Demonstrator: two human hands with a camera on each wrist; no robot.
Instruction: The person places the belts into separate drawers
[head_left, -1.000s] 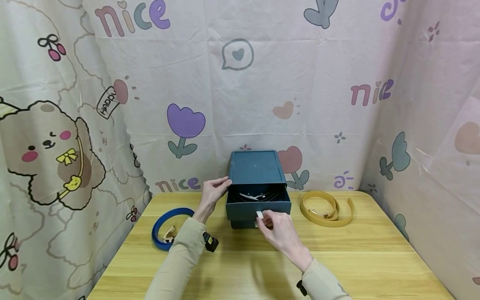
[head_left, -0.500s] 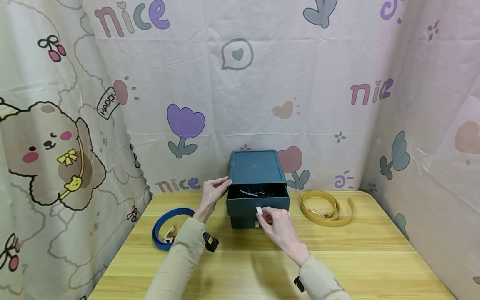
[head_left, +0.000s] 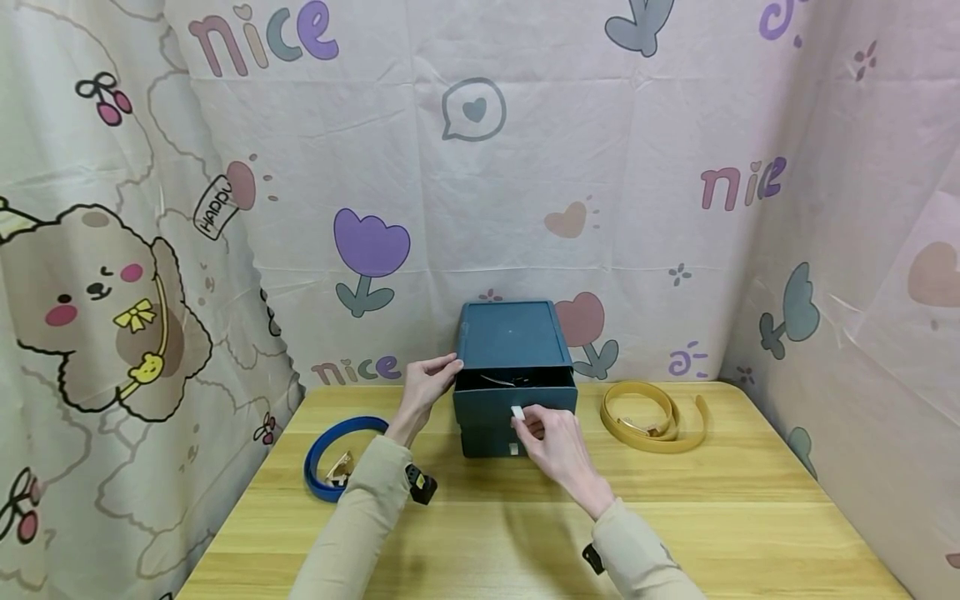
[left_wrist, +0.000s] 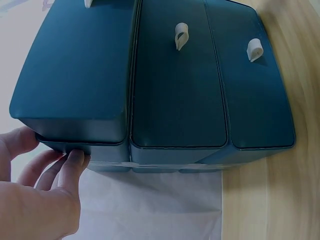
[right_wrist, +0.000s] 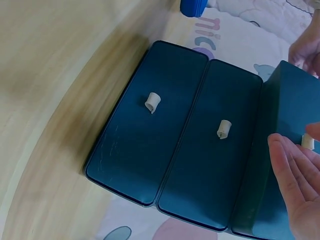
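A dark teal drawer box (head_left: 515, 333) stands on the table, its top drawer (head_left: 480, 408) partly pulled out. Inside that drawer, a thin silver piece (head_left: 497, 381) shows against the dark; the rest is hidden. My right hand (head_left: 558, 442) pinches the white pull tab (head_left: 517, 412) on the drawer front. My left hand (head_left: 426, 392) holds the box's upper left edge near the front corner. In the left wrist view, the middle drawer (left_wrist: 180, 85) and bottom drawer (left_wrist: 255, 95) sit flush, each with a white loop tab.
A coiled blue belt (head_left: 318, 475) with a gold buckle lies left of the box, partly behind the left sleeve. To the right lies a coiled yellow belt (head_left: 660, 446). Behind the wooden table (head_left: 720, 517) hangs a printed curtain (head_left: 480, 192).
My right hand has moved away from me with the tab, and the top drawer has slid further in. Less of the silver piece shows. The left hand stays at the box edge.
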